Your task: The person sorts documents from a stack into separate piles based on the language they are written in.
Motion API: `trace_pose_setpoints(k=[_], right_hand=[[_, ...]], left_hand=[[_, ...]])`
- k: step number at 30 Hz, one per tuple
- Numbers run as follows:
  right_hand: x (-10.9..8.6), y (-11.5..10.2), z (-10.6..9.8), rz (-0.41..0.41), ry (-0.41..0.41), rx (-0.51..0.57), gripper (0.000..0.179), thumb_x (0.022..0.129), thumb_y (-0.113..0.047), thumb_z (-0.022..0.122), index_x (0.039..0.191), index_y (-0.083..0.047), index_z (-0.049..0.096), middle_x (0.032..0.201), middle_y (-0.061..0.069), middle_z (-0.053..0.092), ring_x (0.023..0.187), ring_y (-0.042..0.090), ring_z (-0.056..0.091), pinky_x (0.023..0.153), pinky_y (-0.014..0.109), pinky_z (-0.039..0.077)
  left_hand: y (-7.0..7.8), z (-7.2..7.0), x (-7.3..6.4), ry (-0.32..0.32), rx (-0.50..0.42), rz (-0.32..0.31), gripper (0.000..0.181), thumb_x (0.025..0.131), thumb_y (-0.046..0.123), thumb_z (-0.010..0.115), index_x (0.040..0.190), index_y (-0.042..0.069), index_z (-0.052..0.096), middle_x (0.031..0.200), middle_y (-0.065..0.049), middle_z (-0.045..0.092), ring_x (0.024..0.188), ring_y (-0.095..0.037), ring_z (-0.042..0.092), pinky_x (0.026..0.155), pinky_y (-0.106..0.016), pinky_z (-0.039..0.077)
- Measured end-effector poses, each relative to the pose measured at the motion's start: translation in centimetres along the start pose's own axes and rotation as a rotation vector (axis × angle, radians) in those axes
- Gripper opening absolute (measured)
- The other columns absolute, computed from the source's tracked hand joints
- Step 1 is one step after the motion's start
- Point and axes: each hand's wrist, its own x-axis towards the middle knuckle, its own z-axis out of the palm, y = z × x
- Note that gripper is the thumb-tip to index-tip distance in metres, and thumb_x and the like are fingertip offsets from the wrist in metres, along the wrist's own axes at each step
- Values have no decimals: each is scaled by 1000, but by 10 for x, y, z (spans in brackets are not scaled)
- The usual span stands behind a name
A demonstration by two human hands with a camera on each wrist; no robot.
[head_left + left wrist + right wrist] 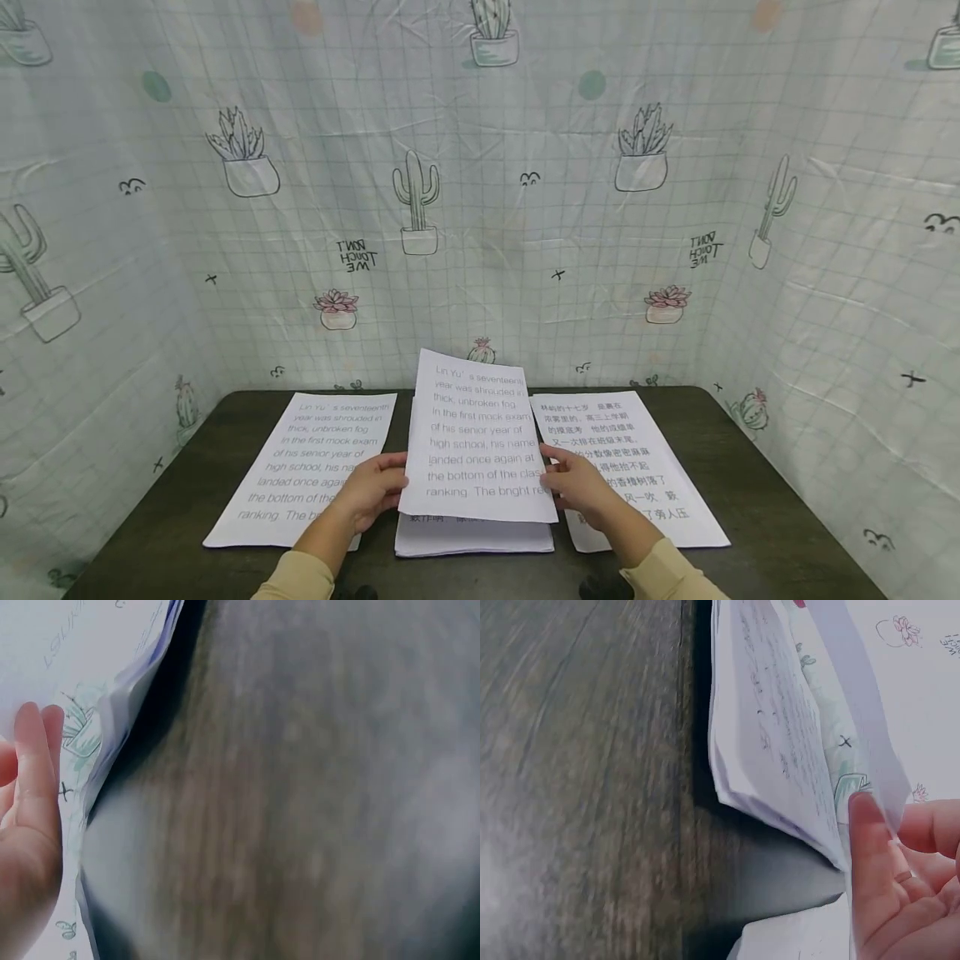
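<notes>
Left hand (pixel 369 492) pinching the left edge of the raised sheet (pixel 476 442), thumb on the near face, and right hand (pixel 573 479) matching it on the opposite edge, thumb in front and fingers behind, so that's 2 hands clamped on 1 piece of paper! The raised sheet is up over the middle stack (pixel 474 542), tipped back and a touch askew, hiding nearly all of it; whether it is a single leaf or several, I can't tell. 9 lines of large grey English face the camera, opening with "Lin Yu" and running down to "ranking. The bright". Below that lower edge, the middle stack shows a white strip and part of 1 line of Chinese characters, with layered edges along the front. Just left of the middle stack lies the left pile (pixel 300 467), the same English wording on top, its inner side partly covered by the left hand and forearm. Just right of the middle stack, here's the right pile (pixel 637 458), slanting outward, its Chinese lines partly blocked by the right arm. 2 pale yellow sleeves (pixel 296 577) come in on the near side of the middle stack. Under it all, the dark wood-grained desk (pixel 180 500); beyond the middle stack hangs the pale gridded curtain (pixel 480 217), dotted with potted cacti and succulents and carrying 2 patches of black lettering.
</notes>
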Motion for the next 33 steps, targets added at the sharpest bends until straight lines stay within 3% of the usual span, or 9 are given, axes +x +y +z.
trace_pose_setpoints(k=[10,24,33], right_hand=[[3,-18,17,-48,-54,103,65,86,7,57,148,-2,39,105,14,57,85,20,62,68,36,56],[8,-42,60,-60,-157,130,68,85,8,57,149,-2,37,102,11,54,86,19,59,68,34,57],[14,-49,90,-69,-226,149,69,85,6,59,150,-3,37,103,10,55,87,18,57,67,31,56]], left_hand=[[9,-24,-6,28,-26,17,61,83,-9,51,143,-7,41,126,-25,63,88,-16,67,73,-31,57],[14,-68,-21,131,-24,5,61,84,-7,48,145,-3,40,122,-18,66,89,-16,69,73,-30,58],[13,-103,-33,118,-20,17,62,88,-8,46,148,-8,30,115,-8,70,86,-10,68,70,-26,57]])
